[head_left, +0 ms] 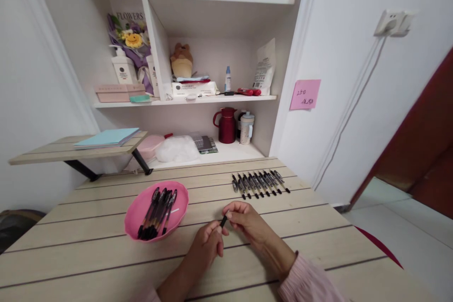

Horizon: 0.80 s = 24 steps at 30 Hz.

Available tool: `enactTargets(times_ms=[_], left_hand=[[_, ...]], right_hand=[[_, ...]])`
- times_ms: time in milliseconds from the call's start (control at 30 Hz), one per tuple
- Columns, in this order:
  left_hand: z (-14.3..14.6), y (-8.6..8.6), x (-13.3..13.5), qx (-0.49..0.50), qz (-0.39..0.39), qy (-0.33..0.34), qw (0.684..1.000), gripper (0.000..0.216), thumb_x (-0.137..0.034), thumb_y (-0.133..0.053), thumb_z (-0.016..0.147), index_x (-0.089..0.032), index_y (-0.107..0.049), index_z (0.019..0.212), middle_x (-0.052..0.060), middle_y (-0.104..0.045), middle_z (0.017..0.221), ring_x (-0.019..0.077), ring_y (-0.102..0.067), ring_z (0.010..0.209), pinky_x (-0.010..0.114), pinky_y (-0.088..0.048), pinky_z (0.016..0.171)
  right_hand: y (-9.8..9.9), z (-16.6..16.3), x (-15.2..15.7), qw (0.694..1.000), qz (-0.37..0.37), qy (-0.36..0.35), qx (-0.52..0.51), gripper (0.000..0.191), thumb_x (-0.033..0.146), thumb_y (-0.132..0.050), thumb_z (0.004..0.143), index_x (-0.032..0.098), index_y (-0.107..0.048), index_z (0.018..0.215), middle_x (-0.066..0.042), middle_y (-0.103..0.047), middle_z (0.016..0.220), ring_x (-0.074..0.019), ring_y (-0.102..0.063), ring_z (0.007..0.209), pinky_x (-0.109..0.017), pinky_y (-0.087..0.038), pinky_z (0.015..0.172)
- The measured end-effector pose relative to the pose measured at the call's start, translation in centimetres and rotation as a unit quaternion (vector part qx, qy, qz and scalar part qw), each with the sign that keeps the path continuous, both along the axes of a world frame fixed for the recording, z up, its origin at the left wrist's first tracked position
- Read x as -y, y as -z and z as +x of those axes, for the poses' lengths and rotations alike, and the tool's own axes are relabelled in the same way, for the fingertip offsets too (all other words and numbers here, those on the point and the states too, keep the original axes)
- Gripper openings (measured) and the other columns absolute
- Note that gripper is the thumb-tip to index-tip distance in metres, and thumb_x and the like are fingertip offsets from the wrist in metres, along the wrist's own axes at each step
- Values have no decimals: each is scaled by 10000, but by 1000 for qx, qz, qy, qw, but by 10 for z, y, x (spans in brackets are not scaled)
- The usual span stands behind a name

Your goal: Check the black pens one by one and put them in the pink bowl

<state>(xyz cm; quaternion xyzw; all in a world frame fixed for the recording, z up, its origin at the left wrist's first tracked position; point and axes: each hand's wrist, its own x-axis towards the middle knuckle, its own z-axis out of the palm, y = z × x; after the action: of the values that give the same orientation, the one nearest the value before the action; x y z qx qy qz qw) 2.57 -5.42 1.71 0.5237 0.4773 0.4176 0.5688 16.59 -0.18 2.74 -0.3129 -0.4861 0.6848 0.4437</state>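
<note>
Between my two hands is a short stretch of a black pen [223, 221]; the rest of it is covered by fingers. My left hand [207, 241] is closed around its lower end. The thumb and fingertips of my right hand [246, 221] pinch the upper end. To the left stands a pink bowl [181, 197] with a wavy rim. Several black-capped pens [158, 212] lie in it, beside a small white stick [174, 210]. Beyond my right hand, several similar pens [261, 184] lie side by side in a slanting row on the table.
The slatted wooden table [300, 245] meets a white shelf unit [212, 99] at the back. A small raised stand [53, 148] at the left carries blue paper [108, 137]. A red jug [227, 126] and a pale cup [247, 128] stand on the lowest shelf.
</note>
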Motion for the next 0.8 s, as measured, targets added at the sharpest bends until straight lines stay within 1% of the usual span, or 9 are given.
enactTargets(times_ms=[100, 167, 233, 300, 433, 500, 633, 733, 800], left_hand=[[1, 1, -1, -9, 8, -1, 1000, 260, -414, -408, 775, -171, -496, 794, -91, -440, 395, 47, -194, 288, 216, -96, 374], [1, 0, 0, -11, 7, -5, 1000, 261, -415, -403, 777, -172, -494, 798, -90, -446, 404, 46, -196, 287, 217, -96, 376], [0, 1, 0, -12, 3, -7, 1000, 267, -423, -403, 778, -174, -493, 809, -91, -452, 413, 46, -195, 288, 218, -96, 377], [0, 1, -1, -14, 3, -8, 1000, 276, -433, -403, 777, -176, -496, 819, -94, -452, 414, 47, -188, 287, 219, -97, 379], [-2, 4, -2, -22, 7, 0, 1000, 289, -442, -397, 777, -174, -500, 812, -92, -449, 402, 48, -192, 283, 220, -107, 377], [-2, 5, -2, -26, 8, 3, 1000, 290, -441, -392, 779, -174, -500, 814, -92, -448, 401, 49, -196, 282, 220, -112, 377], [-3, 7, -4, -33, 12, 1, 999, 276, -414, -374, 796, -174, -504, 833, -93, -445, 417, 50, -196, 295, 220, -119, 383], [-4, 11, -6, -45, 27, -2, 999, 255, -389, -385, 795, -169, -512, 816, -87, -447, 416, 55, -215, 315, 218, -135, 387], [-5, 13, -7, -50, 31, -2, 998, 249, -382, -385, 796, -169, -513, 816, -84, -456, 417, 58, -224, 317, 218, -145, 389]], right_hand=[[1, -2, 0, 999, 17, 44, 8, 335, 360, -781, 508, 142, -536, 574, 65, -456, 419, -28, -304, 369, -182, -168, 379], [0, -3, 1, 999, 23, 28, 4, 336, 362, -779, 510, 146, -539, 603, 59, -478, 439, -33, -330, 370, -180, -171, 382], [-1, -3, 2, 1000, 12, -5, -2, 332, 359, -763, 537, 145, -586, 719, 28, -552, 543, -46, -402, 408, -178, -208, 397], [-2, -3, 2, 1000, 2, -5, 4, 331, 351, -749, 560, 144, -609, 777, 13, -575, 595, -50, -428, 438, -177, -234, 413], [-2, -3, 2, 998, 18, 58, 32, 293, 334, -766, 528, 133, -570, 613, 56, -482, 458, -24, -316, 395, -177, -186, 399], [-2, -3, 1, 998, 24, 54, 38, 306, 342, -767, 525, 139, -548, 593, 70, -449, 427, -22, -293, 381, -181, -164, 393], [-1, -1, -1, 999, 10, 19, 41, 310, 389, -729, 577, 137, -580, 678, 44, -510, 499, -35, -356, 394, -182, -180, 390], [1, 0, -2, 997, 26, 49, 50, 345, 396, -748, 549, 144, -512, 559, 67, -443, 406, -28, -321, 365, -183, -172, 382], [1, -1, -1, 997, 37, 42, 45, 353, 405, -750, 545, 148, -510, 576, 69, -444, 395, -30, -330, 358, -181, -171, 381]])
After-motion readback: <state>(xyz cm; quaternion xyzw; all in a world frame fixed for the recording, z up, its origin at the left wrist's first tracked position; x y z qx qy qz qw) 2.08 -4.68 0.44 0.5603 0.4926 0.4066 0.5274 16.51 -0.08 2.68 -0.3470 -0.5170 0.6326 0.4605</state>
